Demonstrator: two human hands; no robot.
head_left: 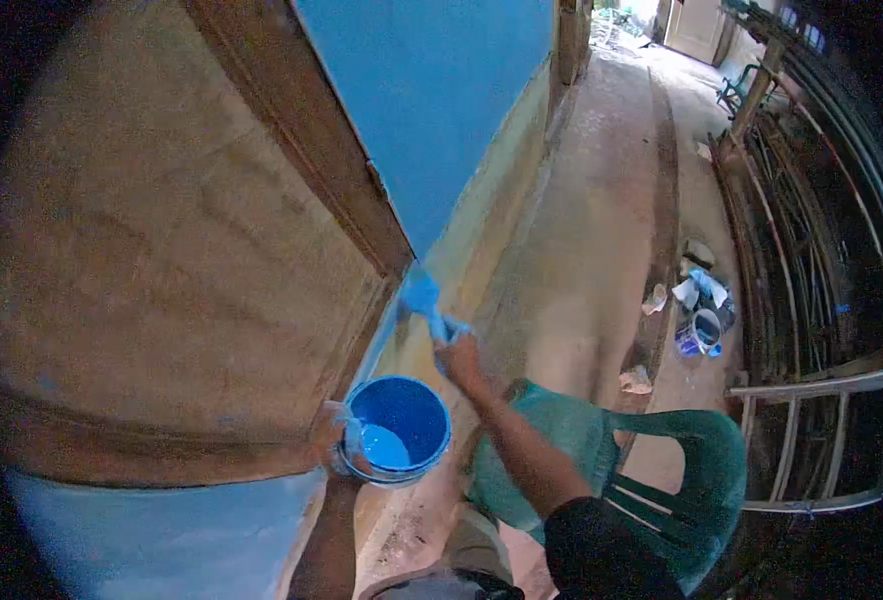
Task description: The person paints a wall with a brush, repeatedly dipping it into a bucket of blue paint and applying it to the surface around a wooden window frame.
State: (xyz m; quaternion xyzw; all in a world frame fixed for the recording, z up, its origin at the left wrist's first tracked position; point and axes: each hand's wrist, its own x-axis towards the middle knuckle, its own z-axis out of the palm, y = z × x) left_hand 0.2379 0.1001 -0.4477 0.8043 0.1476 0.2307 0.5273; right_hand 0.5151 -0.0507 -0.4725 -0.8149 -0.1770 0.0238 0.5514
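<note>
Blue paint (386,448) pools in a bucket (409,404) at the near middle of the scene, below the wooden frame (307,135). The work in hand looks like brushing along the frame's edge, where it meets the blue wall (442,110). Judging from this, the next stroke calls for a steady wrist and a level bucket. The left hand (336,440) is closed around the bucket's left side; the right hand (458,356) grips the brush (422,291) by its handle. Blur hides whether the bristles touch the surface.
</note>
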